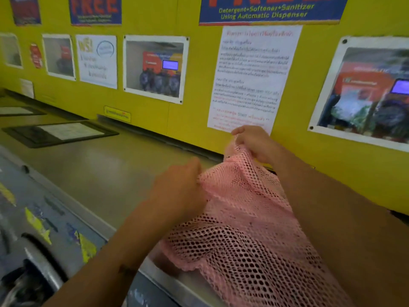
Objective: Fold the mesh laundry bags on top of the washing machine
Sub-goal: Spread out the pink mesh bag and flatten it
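A pink mesh laundry bag [243, 229] hangs lifted over the steel top of the washing machine [106, 165], its lower part trailing toward the machine's front edge. My left hand [179, 187] pinches the bag's upper edge on the left side. Farther back and higher, my right hand [252, 142] grips another part of that upper edge, close to the yellow wall. The mesh is stretched between the two hands. My right forearm crosses in front of the bag's right side and hides it.
A yellow wall [194, 120] with posters and printed notices runs along the back of the machine tops. A dark framed sheet [59, 132] lies flat on the top at left. The machine's grey front panel [44, 218] with torn stickers drops away at lower left.
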A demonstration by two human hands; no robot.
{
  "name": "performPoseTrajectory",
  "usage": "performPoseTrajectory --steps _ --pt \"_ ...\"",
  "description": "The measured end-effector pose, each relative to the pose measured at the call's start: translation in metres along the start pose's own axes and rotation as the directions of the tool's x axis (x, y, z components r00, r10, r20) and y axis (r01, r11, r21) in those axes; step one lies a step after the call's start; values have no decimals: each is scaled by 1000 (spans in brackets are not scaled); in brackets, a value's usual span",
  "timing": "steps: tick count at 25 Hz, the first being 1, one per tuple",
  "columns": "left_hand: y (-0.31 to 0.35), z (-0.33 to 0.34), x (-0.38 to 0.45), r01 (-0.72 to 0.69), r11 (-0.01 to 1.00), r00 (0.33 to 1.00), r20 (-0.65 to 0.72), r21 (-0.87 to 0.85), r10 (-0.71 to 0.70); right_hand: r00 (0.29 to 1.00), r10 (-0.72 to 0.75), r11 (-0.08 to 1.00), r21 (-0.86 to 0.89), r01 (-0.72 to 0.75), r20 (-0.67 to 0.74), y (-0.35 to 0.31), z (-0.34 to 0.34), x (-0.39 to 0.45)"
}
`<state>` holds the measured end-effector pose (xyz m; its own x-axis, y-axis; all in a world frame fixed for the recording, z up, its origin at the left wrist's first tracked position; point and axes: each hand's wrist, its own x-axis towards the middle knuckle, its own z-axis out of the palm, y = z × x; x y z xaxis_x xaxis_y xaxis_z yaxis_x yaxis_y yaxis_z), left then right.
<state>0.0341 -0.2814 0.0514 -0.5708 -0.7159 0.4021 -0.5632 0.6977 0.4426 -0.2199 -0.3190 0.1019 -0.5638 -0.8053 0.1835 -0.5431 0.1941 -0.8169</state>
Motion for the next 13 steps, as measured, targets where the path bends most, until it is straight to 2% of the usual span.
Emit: performPoseTrajectory --steps 1,2,3,5,7,9,11,13 --pt "-2 -9 0 -7 1000 996 -93 30 9 999 42 991 125 -44 15 4 -12 1" --pt "-5 -17 0 -16 995 987 -158 97 31 997 66 988 138 -72 46 13 -23 2" --pt "-7 -23 -1 -12 984 981 -187 179 45 994 82 994 70 -87 70 23 -30 1" --pt "-10 -33 -6 65 936 990 -139 346 -17 994 90 991 -110 -82 67 40 -32 -1" --pt "-11 -33 -11 127 887 992 -74 444 -105 1000 13 976 -218 -7 25 50 -25 -1" --pt "-6 -23 -13 69 931 993 -112 359 -31 993 -114 953 -285 102 -26 46 -18 -2" --pt "2 -5 -7 -88 983 984 -140 159 110 982 -182 939 -305 157 -56 32 -16 -5" --pt "6 17 2 -142 990 990 22 20 141 979 -200 910 -378 172 -37 16 -22 -11"
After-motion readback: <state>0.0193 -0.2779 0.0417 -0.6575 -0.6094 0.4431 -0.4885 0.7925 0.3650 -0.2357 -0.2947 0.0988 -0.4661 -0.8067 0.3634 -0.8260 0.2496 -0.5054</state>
